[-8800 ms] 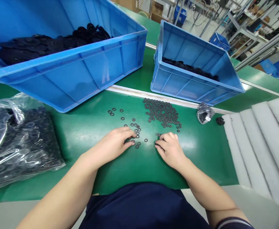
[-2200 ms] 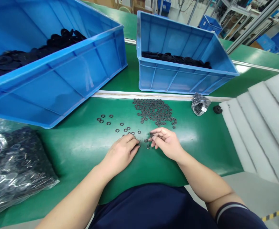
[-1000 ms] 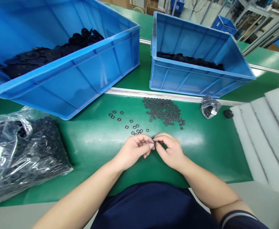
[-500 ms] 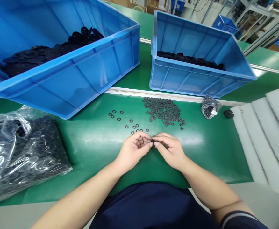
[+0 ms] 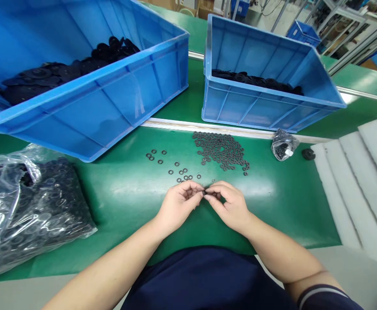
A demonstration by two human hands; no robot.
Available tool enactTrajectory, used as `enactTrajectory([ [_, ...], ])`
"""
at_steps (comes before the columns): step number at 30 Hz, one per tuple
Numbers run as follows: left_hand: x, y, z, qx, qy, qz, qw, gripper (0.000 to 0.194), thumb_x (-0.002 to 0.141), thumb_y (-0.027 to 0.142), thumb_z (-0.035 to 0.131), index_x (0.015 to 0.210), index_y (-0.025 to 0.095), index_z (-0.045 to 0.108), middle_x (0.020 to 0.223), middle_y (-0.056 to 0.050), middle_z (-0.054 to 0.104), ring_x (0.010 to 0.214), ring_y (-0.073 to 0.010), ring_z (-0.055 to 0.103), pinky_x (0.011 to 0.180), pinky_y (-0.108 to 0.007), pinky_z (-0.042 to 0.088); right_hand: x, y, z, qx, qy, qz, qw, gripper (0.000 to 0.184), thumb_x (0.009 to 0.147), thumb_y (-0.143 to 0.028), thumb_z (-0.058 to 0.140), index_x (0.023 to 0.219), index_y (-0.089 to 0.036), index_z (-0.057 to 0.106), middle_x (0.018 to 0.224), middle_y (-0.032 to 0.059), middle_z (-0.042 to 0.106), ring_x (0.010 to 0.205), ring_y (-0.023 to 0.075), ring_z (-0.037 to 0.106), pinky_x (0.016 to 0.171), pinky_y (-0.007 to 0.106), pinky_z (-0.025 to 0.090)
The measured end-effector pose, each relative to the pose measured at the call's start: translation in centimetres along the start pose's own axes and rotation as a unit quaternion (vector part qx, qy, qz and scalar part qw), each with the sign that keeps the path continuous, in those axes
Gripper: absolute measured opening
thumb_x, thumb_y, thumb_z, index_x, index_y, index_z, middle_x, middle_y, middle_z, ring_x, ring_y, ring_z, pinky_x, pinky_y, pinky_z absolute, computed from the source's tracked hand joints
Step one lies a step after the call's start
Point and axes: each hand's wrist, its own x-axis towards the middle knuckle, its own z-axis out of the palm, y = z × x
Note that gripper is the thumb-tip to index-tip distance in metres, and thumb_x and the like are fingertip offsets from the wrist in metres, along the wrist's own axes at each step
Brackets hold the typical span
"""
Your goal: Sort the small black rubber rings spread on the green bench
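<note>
Between my fingertips is a small black ring-like part (image 5: 205, 192), mostly covered by the fingers. My left hand (image 5: 179, 204) pinches it from the left, thumb against forefinger. From the right, my right hand (image 5: 230, 204) pinches the same part, and the fingertips of both hands meet around it. Just beyond the hands, several loose black rings (image 5: 185, 177) lie scattered on the green work surface (image 5: 124, 206). Farther off, a dense patch of small dark rings (image 5: 220, 148) is spread flat in one layer.
Two blue bins, a left one (image 5: 117, 99) and a right one (image 5: 256, 101), hold black parts. A clear bag of black rings (image 5: 46, 211) lies at left. At right are a small bag (image 5: 282, 145), a black round piece (image 5: 308, 154) and stacked white foam sheets (image 5: 346, 193).
My fingers have shifted slightly around the small black part, the right thumb drawing a little to the left. Both hands stay in nearly the same place.
</note>
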Motion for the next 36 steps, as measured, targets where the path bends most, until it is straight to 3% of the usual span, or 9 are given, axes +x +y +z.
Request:
enactTrajectory([
  [8,0.1,0.5,-0.7,-0.021,-0.072,-0.034,0.997,0.026,0.082,0.04,0.07,0.087,0.015,0.069,0.062,0.001,0.062,0.056,-0.0105,0.054,0.058,-0.024,0.047,-0.2,0.2,-0.1,-0.052,0.023,-0.055,0.997,0.005,0.095,-0.021,0.066,0.099,-0.021,0.068,0.088,0.0053,0.071,0.078,0.0157,0.068,0.068,0.029,0.059],
  [15,0.3,0.2,-0.8,-0.008,-0.062,-0.07,0.996,0.03,0.081,0.044,0.074,0.082,0.015,0.069,0.061,0.001,0.059,0.055,-0.0095,0.05,0.055,-0.022,0.042,-0.1,0.3,-0.2,-0.072,0.018,-0.064,0.995,0.008,0.096,-0.019,0.062,0.098,-0.022,0.07,0.089,0.0054,0.073,0.082,0.0165,0.07,0.074,0.03,0.061],
  [22,0.0,0.0,-0.7,-0.01,-0.042,-0.002,0.999,0.025,0.083,0.041,0.074,0.083,0.016,0.07,0.066,0.001,0.06,0.059,-0.0096,0.049,0.057,-0.023,0.042,0.0,-0.7,-0.6,-0.047,0.009,-0.041,0.998,0.013,0.097,-0.019,0.059,0.1,-0.022,0.071,0.092,0.0059,0.075,0.086,0.0178,0.072,0.078,0.032,0.061],
  [31,-0.6,0.5,-0.3,0.157,-0.02,0.176,0.972,0.014,0.093,0.027,0.063,0.084,0.019,0.069,0.079,-0.004,0.068,0.073,-0.0154,0.061,0.07,-0.028,0.048,-0.2,-1.2,-1.1,-0.051,-0.005,-0.037,0.998,0.012,0.097,-0.017,0.057,0.096,-0.022,0.068,0.09,0.0057,0.075,0.086,0.0186,0.071,0.079,0.033,0.06],
  [36,-0.6,0.2,-0.1,0.17,-0.024,0.194,0.966,0.012,0.093,0.024,0.063,0.083,0.02,0.069,0.079,-0.003,0.068,0.074,-0.0146,0.061,0.072,-0.028,0.048,-0.3,-0.8,-0.7,-0.061,0.003,-0.014,0.998,0.011,0.091,-0.015,0.056,0.089,-0.023,0.064,0.08,0.0026,0.07,0.07,0.0156,0.064,0.069,0.029,0.056],
])
